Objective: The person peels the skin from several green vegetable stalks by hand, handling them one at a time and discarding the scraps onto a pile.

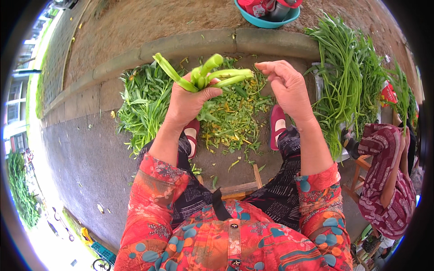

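Observation:
My left hand [190, 98] is closed around a small bunch of thick, hollow-looking green stems [212, 64], probably water spinach, with their cut ends fanned out above the fist. Some leaves hang below that hand. My right hand [286, 81] is raised just right of the stem ends, fingers loosely bent and thumb apart, with nothing visible in it. Under my hands, torn green and yellow leaf scraps [234, 118] cover the ground between my feet. A heap of leafy green stalks [145, 105] lies to the left, partly behind my left forearm.
A larger pile of long leafy stalks [349, 74] lies at right by the concrete kerb [190, 45]. Beyond the kerb, a blue basin [261, 23] holds a red bag and a dark container. Another person [383, 189] sits close on my right. A wooden stool [237, 189] shows beneath me.

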A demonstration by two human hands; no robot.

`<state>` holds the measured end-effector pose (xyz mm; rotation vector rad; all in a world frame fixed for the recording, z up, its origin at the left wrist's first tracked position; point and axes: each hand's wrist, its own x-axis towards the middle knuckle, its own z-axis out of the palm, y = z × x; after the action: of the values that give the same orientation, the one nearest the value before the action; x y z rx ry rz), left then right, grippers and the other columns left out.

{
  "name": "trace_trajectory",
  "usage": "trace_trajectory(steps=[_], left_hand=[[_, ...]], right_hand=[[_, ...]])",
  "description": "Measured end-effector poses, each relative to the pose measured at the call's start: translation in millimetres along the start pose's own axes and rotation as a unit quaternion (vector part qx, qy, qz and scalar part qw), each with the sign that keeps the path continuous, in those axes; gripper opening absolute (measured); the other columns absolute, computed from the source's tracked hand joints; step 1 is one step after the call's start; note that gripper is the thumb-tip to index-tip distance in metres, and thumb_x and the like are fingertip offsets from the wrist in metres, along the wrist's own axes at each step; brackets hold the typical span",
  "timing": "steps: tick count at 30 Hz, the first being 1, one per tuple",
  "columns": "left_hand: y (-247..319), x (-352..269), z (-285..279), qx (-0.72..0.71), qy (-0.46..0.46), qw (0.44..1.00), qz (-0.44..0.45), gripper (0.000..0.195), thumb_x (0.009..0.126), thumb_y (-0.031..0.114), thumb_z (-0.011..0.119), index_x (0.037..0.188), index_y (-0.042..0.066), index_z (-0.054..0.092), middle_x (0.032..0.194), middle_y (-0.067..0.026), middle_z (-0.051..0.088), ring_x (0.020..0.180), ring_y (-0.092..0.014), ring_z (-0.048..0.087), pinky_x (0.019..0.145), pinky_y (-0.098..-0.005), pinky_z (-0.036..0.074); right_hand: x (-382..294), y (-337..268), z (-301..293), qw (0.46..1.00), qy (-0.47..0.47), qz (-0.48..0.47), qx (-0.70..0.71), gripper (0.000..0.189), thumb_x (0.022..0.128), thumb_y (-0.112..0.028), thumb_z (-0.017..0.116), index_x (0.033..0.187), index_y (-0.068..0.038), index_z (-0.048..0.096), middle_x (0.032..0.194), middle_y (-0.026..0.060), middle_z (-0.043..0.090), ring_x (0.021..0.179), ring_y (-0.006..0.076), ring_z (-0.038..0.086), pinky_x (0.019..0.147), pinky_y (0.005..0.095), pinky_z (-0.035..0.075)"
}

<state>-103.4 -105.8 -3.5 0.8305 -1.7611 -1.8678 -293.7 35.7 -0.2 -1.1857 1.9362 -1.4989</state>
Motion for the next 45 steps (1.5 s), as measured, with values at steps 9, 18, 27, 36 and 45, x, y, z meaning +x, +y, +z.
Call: trace_trajectory(steps=[9, 18, 27, 36, 45], left_hand=[[-8, 5, 6, 0.157, -0.023, 0.961, 0.227, 0.022, 0.066, -0.013, 0.063, 0.08, 0.004, 0.063, 0.079, -0.005, 0.06, 0.076, -0.018, 0.059, 0.067, -0.0289, 0.047], [-8, 5, 2, 0.28, -0.01, 0.908, 0.313, 0.023, 0.063, -0.006, 0.067, 0.082, 0.006, 0.067, 0.08, -0.005, 0.06, 0.077, -0.02, 0.058, 0.069, -0.0301, 0.046], [-4, 2, 2, 0.357, 0.028, 0.854, 0.378, 0.026, 0.059, 0.007, 0.074, 0.084, 0.013, 0.067, 0.08, -0.0003, 0.06, 0.077, -0.019, 0.057, 0.071, -0.0312, 0.041], [4, -1, 5, 0.378, 0.06, 0.825, 0.416, 0.032, 0.058, 0.003, 0.076, 0.088, 0.011, 0.067, 0.081, -0.0009, 0.058, 0.078, -0.018, 0.055, 0.073, -0.0289, 0.04], [1, 4, 6, 0.123, 0.122, 0.943, 0.285, 0.022, 0.071, -0.01, 0.069, 0.088, 0.003, 0.065, 0.089, -0.0064, 0.06, 0.08, -0.016, 0.057, 0.072, -0.0263, 0.047]], right_hand=[[-2, -12, -14, 0.986, -0.106, 0.092, 0.092, 0.013, 0.085, -0.009, 0.062, 0.093, 0.0, 0.067, 0.071, -0.0045, 0.055, 0.064, 0.0035, 0.045, 0.058, 0.0203, 0.039], [-4, -14, -14, 0.992, -0.127, 0.014, -0.004, 0.009, 0.08, -0.007, 0.064, 0.083, 0.002, 0.064, 0.071, 0.0034, 0.057, 0.064, 0.0097, 0.05, 0.06, 0.0255, 0.043], [-5, -19, -12, 0.985, -0.152, 0.077, 0.01, 0.01, 0.083, -0.008, 0.061, 0.08, 0.002, 0.06, 0.068, 0.0017, 0.057, 0.059, 0.0093, 0.048, 0.054, 0.0254, 0.041], [-7, -11, -2, 0.922, -0.119, 0.194, 0.313, 0.01, 0.087, -0.01, 0.057, 0.083, -0.002, 0.059, 0.069, -0.0014, 0.055, 0.059, 0.0055, 0.048, 0.056, 0.0217, 0.041], [3, -1, -23, 0.854, -0.032, 0.204, 0.478, 0.011, 0.089, -0.013, 0.059, 0.086, -0.002, 0.06, 0.074, 0.0005, 0.056, 0.065, 0.009, 0.052, 0.063, 0.0272, 0.046]])
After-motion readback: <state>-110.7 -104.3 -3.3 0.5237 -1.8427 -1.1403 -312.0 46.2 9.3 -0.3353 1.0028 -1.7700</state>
